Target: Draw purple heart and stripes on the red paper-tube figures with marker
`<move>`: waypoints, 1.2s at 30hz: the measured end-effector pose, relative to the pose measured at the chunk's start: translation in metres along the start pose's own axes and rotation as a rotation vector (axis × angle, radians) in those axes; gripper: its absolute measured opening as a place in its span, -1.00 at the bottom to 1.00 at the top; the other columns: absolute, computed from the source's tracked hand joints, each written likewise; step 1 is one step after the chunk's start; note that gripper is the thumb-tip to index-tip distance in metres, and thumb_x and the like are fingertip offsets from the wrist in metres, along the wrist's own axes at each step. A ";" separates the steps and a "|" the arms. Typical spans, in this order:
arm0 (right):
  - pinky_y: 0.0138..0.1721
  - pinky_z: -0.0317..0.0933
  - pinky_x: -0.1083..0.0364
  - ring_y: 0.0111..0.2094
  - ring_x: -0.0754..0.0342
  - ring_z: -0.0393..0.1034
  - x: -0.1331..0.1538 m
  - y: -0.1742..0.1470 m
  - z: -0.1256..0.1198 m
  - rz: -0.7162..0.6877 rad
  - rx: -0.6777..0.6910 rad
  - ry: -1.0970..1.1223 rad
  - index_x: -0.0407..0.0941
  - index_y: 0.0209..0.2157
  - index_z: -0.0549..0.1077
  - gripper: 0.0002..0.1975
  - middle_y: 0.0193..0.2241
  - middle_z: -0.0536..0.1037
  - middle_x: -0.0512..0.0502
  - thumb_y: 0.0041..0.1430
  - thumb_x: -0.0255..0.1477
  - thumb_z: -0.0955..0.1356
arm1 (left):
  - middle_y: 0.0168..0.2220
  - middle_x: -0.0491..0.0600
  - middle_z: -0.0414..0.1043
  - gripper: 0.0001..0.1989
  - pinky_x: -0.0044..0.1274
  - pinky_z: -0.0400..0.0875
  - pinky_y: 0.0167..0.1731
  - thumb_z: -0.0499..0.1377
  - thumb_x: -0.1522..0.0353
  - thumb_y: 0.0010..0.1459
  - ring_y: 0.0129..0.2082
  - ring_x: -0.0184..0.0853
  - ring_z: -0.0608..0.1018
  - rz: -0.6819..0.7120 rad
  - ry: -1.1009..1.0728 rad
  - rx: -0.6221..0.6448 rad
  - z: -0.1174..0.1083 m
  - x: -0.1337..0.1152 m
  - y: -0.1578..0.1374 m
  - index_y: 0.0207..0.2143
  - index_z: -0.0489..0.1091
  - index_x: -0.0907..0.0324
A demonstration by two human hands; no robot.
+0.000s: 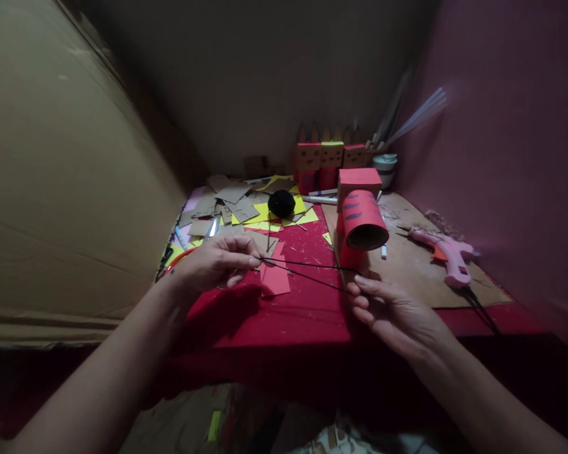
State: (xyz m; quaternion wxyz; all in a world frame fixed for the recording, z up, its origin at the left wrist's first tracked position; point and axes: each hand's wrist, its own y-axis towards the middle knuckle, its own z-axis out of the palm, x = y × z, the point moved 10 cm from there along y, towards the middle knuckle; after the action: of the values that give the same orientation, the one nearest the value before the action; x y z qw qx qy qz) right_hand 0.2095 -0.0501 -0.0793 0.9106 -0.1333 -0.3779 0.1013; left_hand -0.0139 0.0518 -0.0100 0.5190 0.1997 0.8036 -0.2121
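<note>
A length of black yarn (307,263) stretches in two strands between my hands, above the red tablecloth. My left hand (222,258) pinches it between thumb and forefinger at the left end. At the other end my right hand (383,306) is closed on the loop. One strand runs from my left fingers back to a black ball of yarn (281,204). Just beyond my right hand stands a red cardboard figure (360,180), with a tube bearing dark stripes facing me. Beneath the yarn lies a piece of red paper (275,277).
Cardboard scraps (236,195) and yellow paper (307,216) cover the back left. A pink glue gun (447,252) rests on a cardboard sheet (421,284) at right. Several box-headed figures (331,154) stand at the back, near a light-blue lidded cup (385,169) and glue sticks (419,116).
</note>
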 end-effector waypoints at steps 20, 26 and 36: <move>-0.65 0.24 0.18 -0.69 0.16 0.39 0.018 -0.005 -0.013 -0.251 -0.104 -0.420 -0.17 -0.38 0.59 -0.62 -0.65 0.50 0.06 -0.23 -0.30 0.66 | -0.55 -0.14 0.43 -0.90 -0.64 0.27 -0.63 0.28 0.34 0.07 -0.65 -0.50 0.40 0.196 0.283 -0.150 -0.009 -0.043 -0.033 -0.48 0.54 0.13; -0.58 0.35 0.13 -0.69 0.11 0.45 0.010 0.001 0.018 -0.251 0.017 -0.690 -0.17 -0.35 0.64 -0.66 -0.70 0.50 0.05 -0.05 -0.19 0.58 | -0.30 -0.06 0.58 -0.94 -0.65 0.35 -0.61 0.34 0.41 0.05 -0.56 -0.51 0.46 0.532 0.217 -0.522 -0.043 -0.095 -0.054 -0.47 0.60 0.11; -0.33 0.34 0.07 -0.45 0.05 0.50 0.022 0.039 0.090 -0.627 0.123 -1.153 -0.13 -0.44 0.64 -0.83 -0.53 0.58 -0.07 0.15 -0.60 0.41 | -0.38 -0.08 0.51 -0.83 -0.61 0.26 -0.42 0.21 0.37 0.32 -0.42 -0.47 0.48 0.877 1.174 -0.811 -0.030 -0.156 -0.104 -0.36 0.50 0.19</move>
State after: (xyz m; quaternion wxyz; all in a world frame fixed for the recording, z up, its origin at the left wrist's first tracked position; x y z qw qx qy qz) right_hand 0.1569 0.0080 -0.0157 0.5547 0.1109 -0.8195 -0.0922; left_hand -0.0332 -0.0338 0.1583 0.0831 0.3703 0.8067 0.4531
